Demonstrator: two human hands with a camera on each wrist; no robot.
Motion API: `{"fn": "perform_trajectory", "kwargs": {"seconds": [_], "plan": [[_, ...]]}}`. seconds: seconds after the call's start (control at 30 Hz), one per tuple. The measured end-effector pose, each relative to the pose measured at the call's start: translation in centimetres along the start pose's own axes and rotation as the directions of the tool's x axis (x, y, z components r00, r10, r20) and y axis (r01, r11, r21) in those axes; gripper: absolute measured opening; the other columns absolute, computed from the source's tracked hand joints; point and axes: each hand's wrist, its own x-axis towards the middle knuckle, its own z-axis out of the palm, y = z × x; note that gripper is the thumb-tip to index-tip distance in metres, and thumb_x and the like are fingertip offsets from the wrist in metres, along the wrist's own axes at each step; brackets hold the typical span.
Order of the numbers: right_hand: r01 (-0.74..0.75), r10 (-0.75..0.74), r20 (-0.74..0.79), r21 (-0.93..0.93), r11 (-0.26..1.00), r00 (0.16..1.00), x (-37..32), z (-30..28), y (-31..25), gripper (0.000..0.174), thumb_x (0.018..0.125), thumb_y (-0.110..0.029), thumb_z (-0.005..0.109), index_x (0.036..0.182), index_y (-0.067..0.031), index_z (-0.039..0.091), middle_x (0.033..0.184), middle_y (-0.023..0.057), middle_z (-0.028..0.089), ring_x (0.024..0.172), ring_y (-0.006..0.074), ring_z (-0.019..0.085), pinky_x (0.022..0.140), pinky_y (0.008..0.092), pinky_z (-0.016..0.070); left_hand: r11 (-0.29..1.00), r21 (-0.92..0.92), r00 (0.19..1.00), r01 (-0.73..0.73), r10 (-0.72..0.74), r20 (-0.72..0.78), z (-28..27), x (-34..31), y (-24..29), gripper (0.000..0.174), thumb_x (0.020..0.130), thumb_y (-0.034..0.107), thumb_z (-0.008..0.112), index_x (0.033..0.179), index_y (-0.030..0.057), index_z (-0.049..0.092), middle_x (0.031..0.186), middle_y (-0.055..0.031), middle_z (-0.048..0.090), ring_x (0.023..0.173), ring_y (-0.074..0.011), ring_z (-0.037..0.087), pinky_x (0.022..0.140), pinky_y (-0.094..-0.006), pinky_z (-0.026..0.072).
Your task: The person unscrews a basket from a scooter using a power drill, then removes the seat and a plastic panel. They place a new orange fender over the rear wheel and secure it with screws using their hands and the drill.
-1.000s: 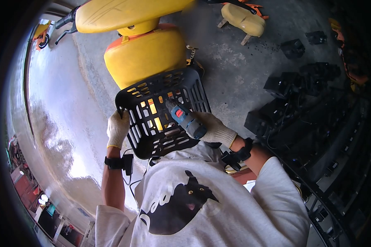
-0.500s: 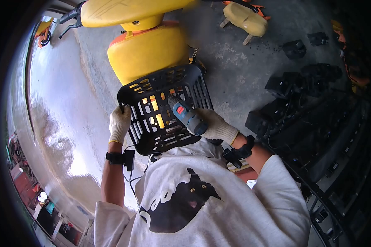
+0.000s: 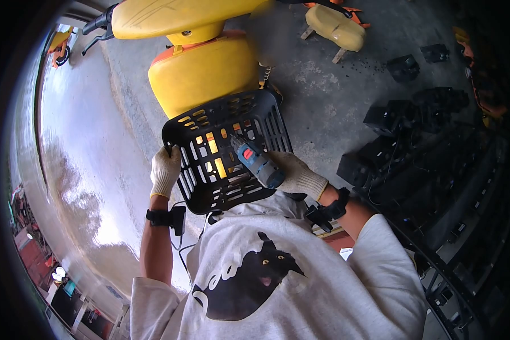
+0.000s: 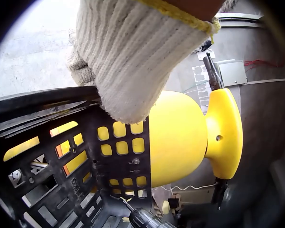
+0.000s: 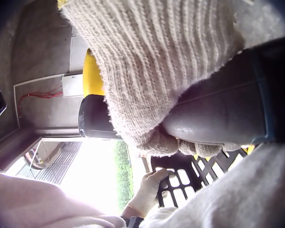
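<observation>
A black slotted plastic basket (image 3: pixel 195 170) sits in front of the person, against a yellow scooter body (image 3: pixel 204 73). My gloved left hand (image 3: pixel 165 170) grips the basket's left rim, fingers curled over it. In my gloved right hand (image 3: pixel 296 174) is a blue-grey power drill (image 3: pixel 259 165), held by the handle. Its chuck and bit point down into the basket, toward its far inner corner. In the left wrist view the drill chuck (image 4: pixel 145 218) is beside the slotted wall, the thin bit reaching the basket's surface. The right wrist view shows the glove wrapped round the drill's dark handle (image 5: pixel 218 107).
Yellow scooter handlebars (image 3: pixel 99 25) stand beyond the basket. On the floor at the right lie several black boxes (image 3: pixel 388 116) beside a dark rack. A yellow seat-like part (image 3: pixel 335 27) rests farther back. Wet, shiny ground (image 3: pixel 79 113) stretches along the left.
Basket, hands and drill shifted slightly right and up in the head view during the first half second, along with the scooter. Since then they have hardly moved; both grips are unchanged.
</observation>
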Motion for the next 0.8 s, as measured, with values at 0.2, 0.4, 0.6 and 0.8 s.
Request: {"fn": "perform_trajectory", "kwargs": {"seconds": [0.2, 0.4, 0.6, 0.8], "plan": [[0.022, -0.022, -0.027, 0.012, 1.0, 0.999, -0.4, -0.3, -0.2, 0.033, 0.087, -0.029, 0.071, 0.11, -0.0064, 0.062, 0.106, 0.0171, 0.071, 0.104, 0.0345, 0.068, 0.093, 0.0431, 0.053, 0.999, 0.048, 1.0, 0.01, -0.009, -0.017, -0.2, -0.2, 0.5, 0.042, 0.099, 0.041, 0.053, 0.105, 0.003, 0.069, 0.095, -0.0265, 0.071, 0.095, -0.0464, 0.068, 0.079, -0.0525, 0.0532], [0.004, -0.004, -0.007, -0.001, 1.0, 1.0, -0.5, -0.3, -0.1, 0.033, 0.086, -0.027, 0.071, 0.109, -0.0061, 0.062, 0.105, 0.0167, 0.071, 0.103, 0.0342, 0.068, 0.092, 0.0424, 0.0531, 0.998, 0.057, 1.0, 0.006, -0.005, -0.018, -0.4, -0.4, 0.9, 0.041, 0.099, 0.04, 0.053, 0.106, 0.0028, 0.069, 0.096, -0.0267, 0.071, 0.096, -0.0462, 0.068, 0.08, -0.0525, 0.0532], [-0.013, 0.012, 0.016, 0.051, 0.999, 1.0, -0.8, -0.8, -0.3, 0.035, 0.085, -0.027, 0.072, 0.112, -0.0064, 0.062, 0.106, 0.0166, 0.07, 0.104, 0.0355, 0.068, 0.093, 0.0422, 0.0534, 0.999, 0.028, 1.0, -0.021, 0.021, -0.007, -1.2, -0.6, 0.8, 0.046, 0.098, 0.045, 0.056, 0.104, 0.0014, 0.069, 0.088, -0.0233, 0.071, 0.086, -0.0423, 0.07, 0.076, -0.0495, 0.0538], [-0.129, 0.129, 0.001, 0.113, 0.985, 0.992, -2.6, -2.9, -1.2, 0.042, 0.084, -0.032, 0.077, 0.115, -0.0074, 0.063, 0.109, 0.0147, 0.072, 0.103, 0.033, 0.069, 0.093, 0.0409, 0.054, 0.347, -0.896, 0.959, 0.278, -0.056, 0.276, -6.0, -1.9, -5.2, 0.039, 0.107, 0.036, 0.051, 0.117, 0.0006, 0.064, 0.067, 0.0011, 0.05, 0.062, -0.0063, 0.046, 0.054, -0.022, 0.0361]]}}
